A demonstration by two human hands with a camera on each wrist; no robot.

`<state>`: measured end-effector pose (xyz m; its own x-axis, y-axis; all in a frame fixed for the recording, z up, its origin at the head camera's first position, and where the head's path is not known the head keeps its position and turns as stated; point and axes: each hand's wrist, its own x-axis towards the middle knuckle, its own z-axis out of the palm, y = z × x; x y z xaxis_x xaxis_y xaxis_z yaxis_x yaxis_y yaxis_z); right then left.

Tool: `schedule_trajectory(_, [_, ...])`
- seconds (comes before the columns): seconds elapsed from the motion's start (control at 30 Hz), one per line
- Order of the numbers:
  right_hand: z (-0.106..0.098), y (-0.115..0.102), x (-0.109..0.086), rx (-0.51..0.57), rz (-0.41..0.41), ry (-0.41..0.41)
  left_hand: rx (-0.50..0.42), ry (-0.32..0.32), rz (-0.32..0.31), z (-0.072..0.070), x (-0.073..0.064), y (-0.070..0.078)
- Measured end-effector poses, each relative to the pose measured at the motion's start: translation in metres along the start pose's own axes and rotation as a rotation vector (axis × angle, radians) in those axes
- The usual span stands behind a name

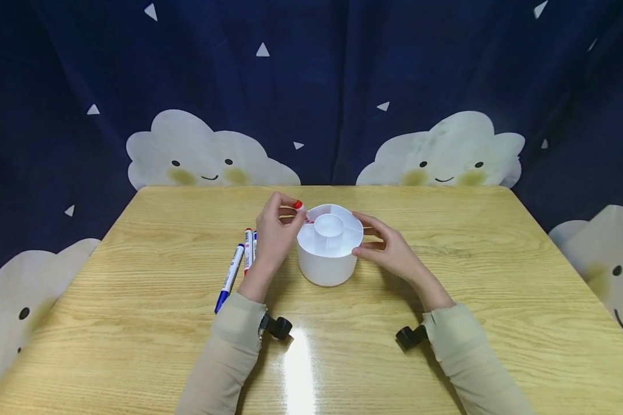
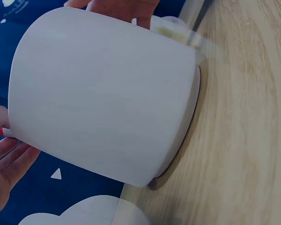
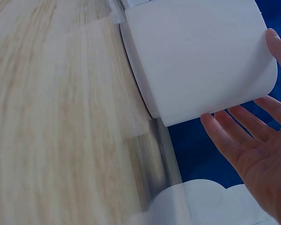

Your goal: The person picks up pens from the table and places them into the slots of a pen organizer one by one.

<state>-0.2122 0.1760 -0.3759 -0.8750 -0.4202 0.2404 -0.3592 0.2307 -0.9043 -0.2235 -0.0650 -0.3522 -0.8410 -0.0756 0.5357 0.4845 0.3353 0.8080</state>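
Note:
A white round desk organizer (image 1: 327,270) with a central ring and divided compartments stands upright on the table. Between thumb and fingers, my left hand (image 1: 276,230) pinches a red-capped marker (image 1: 302,211) at the organizer's left rim. The marker tilts, its lower end inside a left compartment. My right hand (image 1: 386,245) holds the organizer's right side, thumb toward the front and fingers behind. In the right wrist view, the thumb and fingertips of that hand (image 3: 253,145) meet the white wall. The organizer (image 2: 98,93) hides most of the marker in the left wrist view.
Left of the left hand lie a blue marker (image 1: 231,276), a red marker (image 1: 248,249) and another blue-ended marker (image 1: 255,239) partly behind the hand. A dark blue curtain (image 1: 322,86) with clouds hangs behind the wooden table (image 1: 498,288).

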Motion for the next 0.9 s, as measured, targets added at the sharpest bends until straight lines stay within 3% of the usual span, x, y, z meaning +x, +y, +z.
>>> schedule_trajectory(0.2, [-0.001,0.001,0.001,0.002,-0.007,0.001,0.028,-0.018,-0.004,-0.001,0.001,0.000])
schedule_trajectory(0.43, [-0.001,0.001,0.000,0.003,-0.005,0.000,0.002,-0.063,-0.056,-0.005,0.000,-0.001])
schedule_trajectory(0.6, [-0.001,0.002,-0.001,-0.003,0.001,-0.001,-0.010,-0.086,-0.052,-0.011,-0.002,-0.001])
schedule_trajectory(0.9, [-0.001,0.003,-0.001,0.001,-0.001,-0.003,-0.058,-0.185,-0.049,-0.023,-0.005,-0.005])
